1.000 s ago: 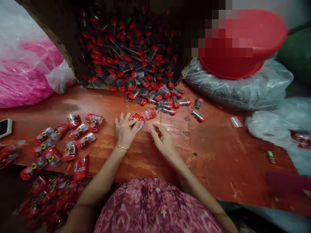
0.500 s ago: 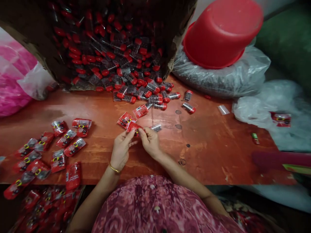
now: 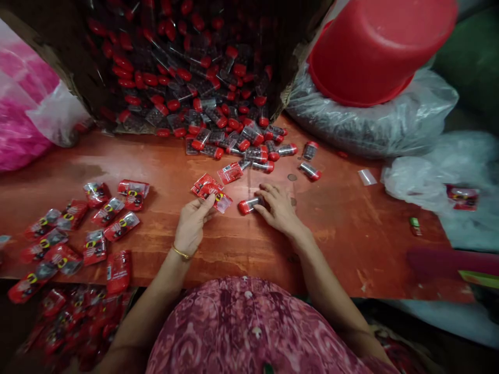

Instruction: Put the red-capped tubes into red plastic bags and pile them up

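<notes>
Left fingers pinch a red packet – print illegible; right fingers touch a dark-filled, red-capped tube – grip unclear; a box holds more.

Right tabletop open; bottle pile, 2 loose bottles bar way ahead

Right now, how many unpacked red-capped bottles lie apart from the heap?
3: one bottle at the right hand, an upper bottle and a lower bottle just right of the heap. More may be hidden; something reddish by the white bag is unclear.
</notes>
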Demonstrator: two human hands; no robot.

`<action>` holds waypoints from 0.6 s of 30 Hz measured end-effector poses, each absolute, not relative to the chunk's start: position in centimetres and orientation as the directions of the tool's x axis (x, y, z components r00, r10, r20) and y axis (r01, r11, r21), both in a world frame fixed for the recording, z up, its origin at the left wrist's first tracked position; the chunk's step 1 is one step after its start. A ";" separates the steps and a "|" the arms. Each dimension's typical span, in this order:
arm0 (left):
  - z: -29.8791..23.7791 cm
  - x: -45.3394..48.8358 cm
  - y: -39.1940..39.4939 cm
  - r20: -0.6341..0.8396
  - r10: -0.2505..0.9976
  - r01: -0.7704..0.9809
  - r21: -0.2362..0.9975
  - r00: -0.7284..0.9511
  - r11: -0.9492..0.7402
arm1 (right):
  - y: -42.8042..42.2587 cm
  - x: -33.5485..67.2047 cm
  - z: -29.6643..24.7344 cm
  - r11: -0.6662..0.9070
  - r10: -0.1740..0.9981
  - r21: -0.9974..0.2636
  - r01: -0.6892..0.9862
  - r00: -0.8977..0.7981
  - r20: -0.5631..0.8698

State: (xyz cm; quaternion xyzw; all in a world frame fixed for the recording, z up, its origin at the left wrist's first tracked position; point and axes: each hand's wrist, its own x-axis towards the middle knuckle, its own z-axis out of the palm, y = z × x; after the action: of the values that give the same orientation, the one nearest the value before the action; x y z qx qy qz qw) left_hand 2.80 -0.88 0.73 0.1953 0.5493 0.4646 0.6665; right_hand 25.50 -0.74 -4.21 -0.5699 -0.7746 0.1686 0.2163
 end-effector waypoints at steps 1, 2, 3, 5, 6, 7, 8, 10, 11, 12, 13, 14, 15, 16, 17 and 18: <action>0.6 2.9 -0.9 -0.554 0.832 -0.405 0.768 -0.032 0.495 | -1.0 25.6 -4.5 0.303 0.953 -0.526 0.795 -0.268 0.145; 0.5 2.9 -0.9 -0.557 0.830 -0.407 0.766 -0.035 0.497 | -1.4 25.5 -4.7 0.305 0.952 -0.556 0.774 -0.263 0.156; 0.3 2.9 -0.9 -0.561 0.827 -0.408 0.764 -0.038 0.499 | -1.9 25.2 -4.8 0.291 0.957 -0.594 0.750 -0.238 0.167; -0.1 2.9 -0.8 -0.567 0.823 -0.406 0.762 -0.040 0.505 | -3.0 24.7 -5.1 0.213 0.977 -0.700 0.681 -0.135 0.166; -0.2 2.9 -0.8 -0.572 0.819 -0.402 0.759 -0.038 0.512 | -3.5 24.3 -5.1 0.162 0.986 -0.766 0.622 -0.072 0.150; -0.4 2.9 -0.8 -0.577 0.816 -0.398 0.757 -0.033 0.519 | -4.1 24.0 -5.2 0.111 0.992 -0.834 0.541 -0.011 0.125; -0.5 2.9 -0.8 -0.582 0.813 -0.393 0.753 -0.025 0.528 | -4.5 23.6 -5.2 0.067 0.995 -0.894 0.443 0.040 0.094; -0.6 3.1 -0.7 -0.593 0.805 -0.387 0.744 -0.007 0.545 | -5.1 23.0 -5.0 0.019 0.993 -0.965 0.261 0.106 0.048; -0.6 3.2 -0.7 -0.598 0.801 -0.388 0.737 0.008 0.554 | -5.3 22.8 -4.9 0.018 0.991 -0.976 0.216 0.129 0.047; -0.6 3.3 -0.7 -0.604 0.796 -0.391 0.727 0.027 0.565 | -5.5 22.7 -4.7 0.032 0.987 -0.977 0.212 0.148 0.065; -0.6 3.3 -0.8 -0.612 0.789 -0.396 0.713 0.051 0.579 | -5.6 22.6 -4.6 0.063 0.981 -0.967 0.248 0.162 0.105; -0.6 3.4 -0.8 -0.622 0.780 -0.402 0.697 0.074 0.594 | -5.6 22.6 -4.5 0.107 0.973 -0.943 0.314 0.162 0.164; -0.6 3.4 -0.8 -0.631 0.770 -0.408 0.681 0.096 0.608 | -5.7 22.7 -4.4 0.162 0.961 -0.903 0.398 0.145 0.236; -0.6 3.4 -0.8 -0.638 0.762 -0.413 0.667 0.112 0.620 | -5.7 22.9 -4.4 0.217 0.946 -0.846 0.488 0.110 0.306; -0.6 3.4 -0.8 -0.643 0.756 -0.417 0.659 0.119 0.626 | -5.7 23.1 -4.5 0.267 0.929 -0.775 0.572 0.061 0.365; -0.6 3.3 -0.8 -0.646 0.754 -0.419 0.656 0.119 0.627 | -5.7 23.3 -4.6 0.310 0.913 -0.698 0.646 0.004 0.409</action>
State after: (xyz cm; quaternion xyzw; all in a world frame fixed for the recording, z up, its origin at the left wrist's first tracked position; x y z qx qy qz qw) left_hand 3.31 -0.81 -0.60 0.1584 0.5287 0.4015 0.7309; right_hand 23.25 -5.74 -4.63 -0.5662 -0.6883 0.1565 0.4258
